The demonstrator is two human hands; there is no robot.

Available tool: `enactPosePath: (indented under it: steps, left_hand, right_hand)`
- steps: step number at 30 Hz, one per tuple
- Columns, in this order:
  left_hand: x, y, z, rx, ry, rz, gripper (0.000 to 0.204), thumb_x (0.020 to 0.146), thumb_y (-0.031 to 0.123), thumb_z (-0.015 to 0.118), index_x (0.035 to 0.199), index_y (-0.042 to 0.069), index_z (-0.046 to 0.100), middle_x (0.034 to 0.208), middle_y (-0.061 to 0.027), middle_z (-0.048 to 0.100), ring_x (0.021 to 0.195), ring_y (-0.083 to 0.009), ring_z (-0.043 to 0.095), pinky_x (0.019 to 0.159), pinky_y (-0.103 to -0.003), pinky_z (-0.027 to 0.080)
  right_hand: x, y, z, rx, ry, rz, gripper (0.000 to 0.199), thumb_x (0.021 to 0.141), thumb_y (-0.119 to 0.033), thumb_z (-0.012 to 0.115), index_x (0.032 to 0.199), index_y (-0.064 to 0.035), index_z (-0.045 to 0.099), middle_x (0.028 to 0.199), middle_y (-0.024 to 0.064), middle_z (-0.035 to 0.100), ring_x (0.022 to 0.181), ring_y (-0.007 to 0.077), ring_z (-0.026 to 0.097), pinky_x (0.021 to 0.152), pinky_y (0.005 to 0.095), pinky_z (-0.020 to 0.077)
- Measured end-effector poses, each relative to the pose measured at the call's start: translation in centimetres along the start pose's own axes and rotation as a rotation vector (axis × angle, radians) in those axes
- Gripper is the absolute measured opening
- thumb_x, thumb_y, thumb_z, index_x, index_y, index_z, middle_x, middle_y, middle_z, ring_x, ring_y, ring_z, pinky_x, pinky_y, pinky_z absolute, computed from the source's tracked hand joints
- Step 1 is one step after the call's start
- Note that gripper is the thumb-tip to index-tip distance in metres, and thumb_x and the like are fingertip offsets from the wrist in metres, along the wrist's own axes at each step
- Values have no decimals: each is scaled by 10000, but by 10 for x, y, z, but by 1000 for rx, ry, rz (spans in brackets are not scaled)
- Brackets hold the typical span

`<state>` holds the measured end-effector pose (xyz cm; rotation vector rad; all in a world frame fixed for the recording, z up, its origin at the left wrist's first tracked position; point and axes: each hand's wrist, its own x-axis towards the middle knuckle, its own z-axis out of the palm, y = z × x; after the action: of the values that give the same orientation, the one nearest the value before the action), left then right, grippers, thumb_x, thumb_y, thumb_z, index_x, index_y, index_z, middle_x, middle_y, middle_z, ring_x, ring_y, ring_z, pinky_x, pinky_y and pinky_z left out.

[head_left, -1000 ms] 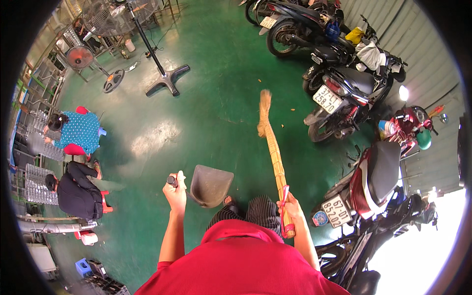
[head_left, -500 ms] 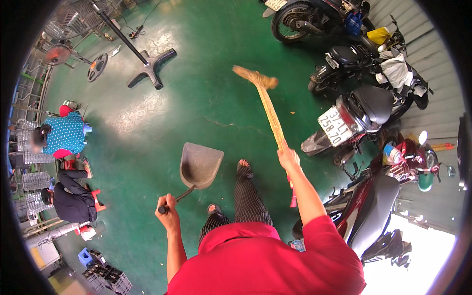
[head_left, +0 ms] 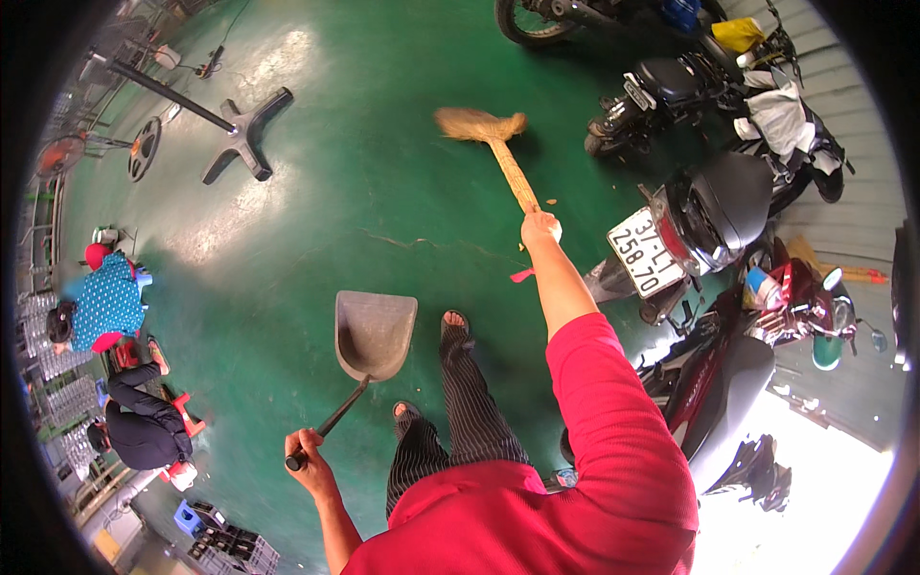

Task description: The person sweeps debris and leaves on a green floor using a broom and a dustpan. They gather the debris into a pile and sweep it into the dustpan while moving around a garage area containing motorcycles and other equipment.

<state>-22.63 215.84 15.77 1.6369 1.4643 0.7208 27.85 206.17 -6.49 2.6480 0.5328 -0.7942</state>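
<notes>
The right hand is wrapped tight around the wooden handle of a straw broom, arm stretched far forward; the broom head rests on the green floor at the far side. The left hand is fisted around the dark handle of a grey dustpan, held near and low on the left, its scoop above the floor just left of the person's sandalled foot. Parked motorbikes line the right. Two people crouch at the far left, and a black fan stand lies toppled beyond them.
</notes>
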Motion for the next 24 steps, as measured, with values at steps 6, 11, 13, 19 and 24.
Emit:
enactPosePath:
  steps: [6, 11, 13, 19, 24]
  left_hand:
    - [8, 5, 0, 4, -95, 4, 209, 870, 125, 489, 702, 0, 488, 613, -36, 511, 586, -93, 457, 585, -231, 385]
    - [8, 4, -8, 5, -142, 14, 226, 869, 136, 492, 689, -1, 490, 607, -34, 515, 581, -93, 459, 578, -231, 386]
    - [6, 1, -11, 13, -129, 15, 234, 868, 139, 495, 683, -2, 488, 605, -31, 512, 575, -90, 455, 571, -229, 384]
    - [8, 1, 3, 9, -157, 15, 236, 865, 146, 505, 683, -4, 495, 598, -20, 499, 576, -79, 442, 567, -221, 379]
    - [15, 3, 24, 24, -206, 28, 238, 860, 154, 514, 684, -5, 501, 595, -17, 498, 575, -76, 430, 551, -222, 366]
  right_hand:
    - [-50, 60, 31, 189, -105, 200, 436, 840, -149, 380, 1272, -202, 349, 1117, 102, 541, 1022, 257, 537, 814, 359, 458]
    - [-121, 99, 75, 341, -140, 267, 471, 778, -183, 482, 1234, -169, 365, 1035, 158, 570, 990, 309, 541, 803, 399, 452]
    - [-167, 111, 88, 365, -146, 202, 515, 763, -193, 502, 1252, -162, 343, 979, 176, 587, 911, 317, 570, 759, 403, 466]
    - [-311, 147, 71, 1217, -467, 360, 574, 810, -203, 528, 1320, -227, 266, 600, 78, 500, 421, 162, 485, 373, 295, 430]
    - [-353, 111, 57, 1889, -402, 503, 529, 867, -244, 478, 1331, -277, 225, 620, 83, 490, 440, 157, 472, 390, 288, 415]
